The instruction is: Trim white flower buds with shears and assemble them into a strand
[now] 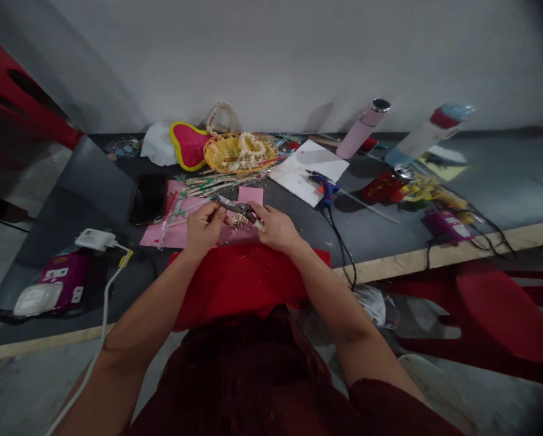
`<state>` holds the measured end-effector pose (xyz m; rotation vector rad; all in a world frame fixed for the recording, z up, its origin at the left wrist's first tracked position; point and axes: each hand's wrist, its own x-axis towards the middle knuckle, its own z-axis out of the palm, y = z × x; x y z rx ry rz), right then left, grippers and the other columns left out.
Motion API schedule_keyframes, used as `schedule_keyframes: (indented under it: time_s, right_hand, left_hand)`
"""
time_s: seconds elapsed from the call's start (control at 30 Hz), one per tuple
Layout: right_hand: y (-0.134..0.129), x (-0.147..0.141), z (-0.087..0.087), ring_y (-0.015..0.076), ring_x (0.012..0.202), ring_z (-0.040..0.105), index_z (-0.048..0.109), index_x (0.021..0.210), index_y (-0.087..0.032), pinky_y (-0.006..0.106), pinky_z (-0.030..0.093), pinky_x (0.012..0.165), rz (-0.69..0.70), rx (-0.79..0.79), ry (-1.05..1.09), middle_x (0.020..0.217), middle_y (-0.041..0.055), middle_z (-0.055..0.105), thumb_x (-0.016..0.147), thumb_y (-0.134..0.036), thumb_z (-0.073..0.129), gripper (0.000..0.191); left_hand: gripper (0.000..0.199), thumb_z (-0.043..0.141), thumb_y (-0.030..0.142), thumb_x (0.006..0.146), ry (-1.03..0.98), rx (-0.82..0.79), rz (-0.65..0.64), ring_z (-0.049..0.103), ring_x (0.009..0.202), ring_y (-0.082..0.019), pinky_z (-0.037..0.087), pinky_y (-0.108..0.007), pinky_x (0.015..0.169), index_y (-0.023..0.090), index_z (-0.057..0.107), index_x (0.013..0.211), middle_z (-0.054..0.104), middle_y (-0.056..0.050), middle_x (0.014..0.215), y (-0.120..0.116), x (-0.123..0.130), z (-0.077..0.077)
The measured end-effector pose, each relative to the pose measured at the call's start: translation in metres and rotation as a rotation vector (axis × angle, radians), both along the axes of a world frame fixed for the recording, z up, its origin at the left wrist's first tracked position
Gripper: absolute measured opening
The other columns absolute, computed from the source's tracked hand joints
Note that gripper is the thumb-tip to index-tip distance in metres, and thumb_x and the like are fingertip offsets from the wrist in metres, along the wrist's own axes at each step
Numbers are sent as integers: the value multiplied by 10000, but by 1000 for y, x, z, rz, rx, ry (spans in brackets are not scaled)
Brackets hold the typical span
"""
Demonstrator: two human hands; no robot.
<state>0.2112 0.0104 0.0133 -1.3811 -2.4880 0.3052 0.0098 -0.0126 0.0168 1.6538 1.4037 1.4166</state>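
Observation:
My right hand point(278, 227) is wrapped round the handles of a pair of pruning shears point(236, 206), whose blades point left. My left hand point(203, 227) is closed in a pinch at the blade tips; whatever lies between its fingers is too small to make out. Below the shears, a small heap of cream-coloured bits point(239, 221) rests on pink paper point(151, 237). Thin sticks with green marks point(212, 183) lie just beyond my hands. A red cloth point(248, 272) hangs over the table edge at my lap.
Behind the sticks stands a yellow woven basket point(214, 154) holding cream pieces. A blue glue gun point(326, 189) rests by white paper point(294, 172), its cord trailing off the front edge. At left lie a phone point(148, 198) and a white charger point(94, 239). A pink flask point(360, 132) stands right.

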Motion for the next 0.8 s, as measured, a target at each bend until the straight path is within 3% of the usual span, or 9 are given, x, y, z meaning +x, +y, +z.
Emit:
schedule_keyframes:
  time_s: [0.17,0.3,0.8]
  right_hand:
    - [4,0,-3,245,1027,556,374,1395,-207,338,441,879,-26,24,41,1124,100,611,852,-243,472,553]
    - [6,0,-4,273,1095,514,306,1450,-207,394,436,904,-58,40,11,1220,120,566,870,-312,467,611]
    - [4,1,0,303,1151,469,144,1507,-263,443,439,875,-38,16,11,1299,122,510,870,-328,475,721]
  left_hand:
    - [161,580,305,842,15,13,35,631,638,-116,457,-210,583,166,661,859,717,-19,728,1,2,0]
    - [177,543,274,862,59,6,37,647,726,-121,458,-202,594,173,683,820,727,-18,794,1,1,1]
    - [219,515,285,891,27,57,0,595,627,-100,403,-195,535,163,654,772,696,-22,711,-1,0,1]
